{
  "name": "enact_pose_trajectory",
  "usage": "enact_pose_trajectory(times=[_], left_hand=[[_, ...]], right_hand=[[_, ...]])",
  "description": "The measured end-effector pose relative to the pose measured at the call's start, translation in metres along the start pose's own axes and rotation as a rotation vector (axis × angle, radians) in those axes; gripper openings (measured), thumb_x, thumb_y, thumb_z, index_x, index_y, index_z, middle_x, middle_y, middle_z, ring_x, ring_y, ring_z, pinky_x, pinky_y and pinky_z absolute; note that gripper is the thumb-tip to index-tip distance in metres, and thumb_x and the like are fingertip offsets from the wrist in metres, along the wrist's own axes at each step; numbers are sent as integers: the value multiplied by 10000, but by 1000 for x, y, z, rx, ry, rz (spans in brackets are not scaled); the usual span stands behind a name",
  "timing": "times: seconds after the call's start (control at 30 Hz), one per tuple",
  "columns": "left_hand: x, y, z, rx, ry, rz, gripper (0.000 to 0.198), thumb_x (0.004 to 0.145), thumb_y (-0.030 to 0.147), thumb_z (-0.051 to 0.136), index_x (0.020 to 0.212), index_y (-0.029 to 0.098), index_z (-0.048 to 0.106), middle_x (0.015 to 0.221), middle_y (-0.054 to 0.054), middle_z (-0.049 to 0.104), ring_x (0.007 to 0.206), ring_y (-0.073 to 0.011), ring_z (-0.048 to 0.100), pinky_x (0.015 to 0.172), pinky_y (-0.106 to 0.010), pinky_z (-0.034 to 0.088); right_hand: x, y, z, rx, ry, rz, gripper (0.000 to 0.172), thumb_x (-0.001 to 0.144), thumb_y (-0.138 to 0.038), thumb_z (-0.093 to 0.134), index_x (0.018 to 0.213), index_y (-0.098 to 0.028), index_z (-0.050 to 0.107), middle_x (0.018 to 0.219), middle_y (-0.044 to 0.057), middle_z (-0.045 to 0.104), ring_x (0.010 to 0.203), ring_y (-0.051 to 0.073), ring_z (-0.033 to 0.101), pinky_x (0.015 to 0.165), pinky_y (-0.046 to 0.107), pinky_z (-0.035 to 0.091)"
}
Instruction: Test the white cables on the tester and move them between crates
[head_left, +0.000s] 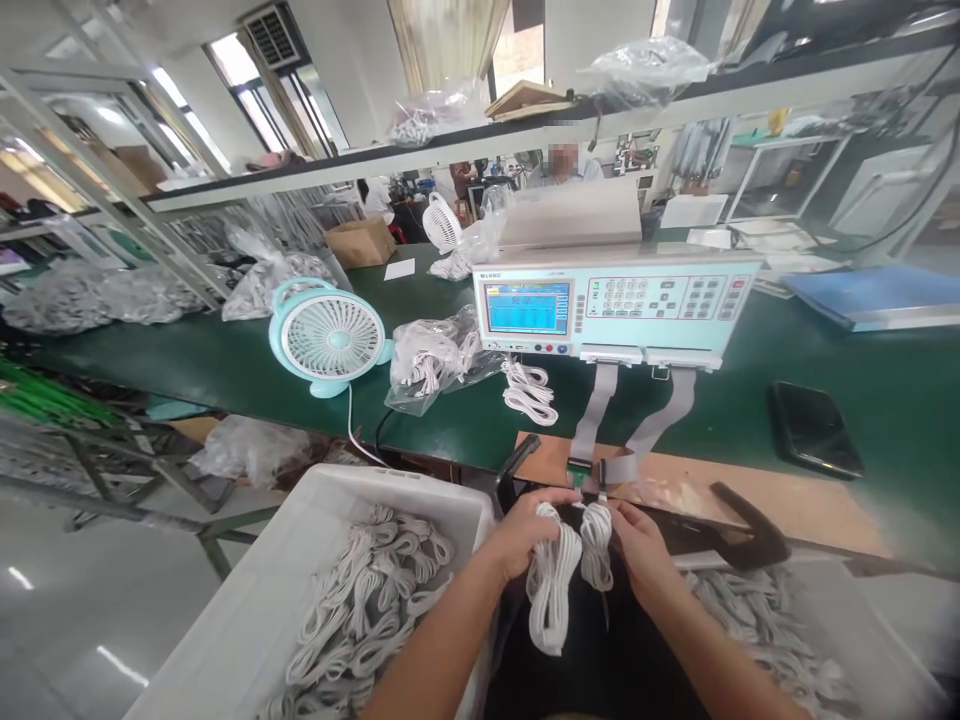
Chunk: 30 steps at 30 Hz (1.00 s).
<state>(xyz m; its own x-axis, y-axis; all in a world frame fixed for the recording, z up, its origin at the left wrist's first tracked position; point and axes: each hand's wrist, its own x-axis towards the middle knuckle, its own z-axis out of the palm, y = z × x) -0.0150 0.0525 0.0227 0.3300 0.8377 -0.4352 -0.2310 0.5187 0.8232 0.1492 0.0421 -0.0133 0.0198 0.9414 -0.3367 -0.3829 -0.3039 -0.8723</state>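
Observation:
My left hand [529, 530] is closed on a coiled white cable [553, 590] that hangs down below the fingers. Its fingertips reach toward a small green connector board [578, 474] at the bench edge. Close by on the right, my right hand [636, 535] pinches the top of a second, smaller white cable bundle [597, 550], just under the end of a grey ribbon cable [619, 468]. Two ribbon cables run from there up to a light-blue tester [615, 305] with a lit screen. Whether the cable plugs sit in the connectors is too small to tell.
A white bin [300, 560] of coiled cables is at lower left, another [847, 620] at lower right. On the green bench are a fan [330, 338], bagged cables [431, 360], a loose coil [529, 392], a phone [816, 428] and a blue folder [885, 297]. People appear beyond.

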Motion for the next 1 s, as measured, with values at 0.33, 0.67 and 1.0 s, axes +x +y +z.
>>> enact_pose_trajectory(times=[0.33, 0.67, 1.0], left_hand=[[-13, -24, 18, -133, 180, 5, 507, 478, 85, 598, 974, 121, 699, 686, -10, 635, 527, -96, 511, 497, -202, 386], [-23, -43, 28, -132, 114, -173, 409, 505, 101, 624, 909, 129, 679, 667, -29, 638, 550, -153, 587, 509, -238, 434], [7, -71, 52, -138, 65, -254, 211, 446, 97, 541, 647, 155, 561, 552, 8, 564, 523, -158, 572, 493, -242, 434]], right_hand=[[-2, -2, 7, -14, 60, -30, 441, 548, -555, 789, 619, -182, 565, 539, -18, 515, 486, 132, 423, 481, 245, 354], [-53, -10, -99, -593, 83, -50, 359, 740, -558, 623, 664, -212, 564, 589, -3, 506, 526, 171, 466, 482, 268, 375], [-94, -40, -76, -1151, -620, -792, 220, 940, -142, 459, 1053, -237, 623, 979, 73, 601, 854, 200, 548, 746, 336, 449]])
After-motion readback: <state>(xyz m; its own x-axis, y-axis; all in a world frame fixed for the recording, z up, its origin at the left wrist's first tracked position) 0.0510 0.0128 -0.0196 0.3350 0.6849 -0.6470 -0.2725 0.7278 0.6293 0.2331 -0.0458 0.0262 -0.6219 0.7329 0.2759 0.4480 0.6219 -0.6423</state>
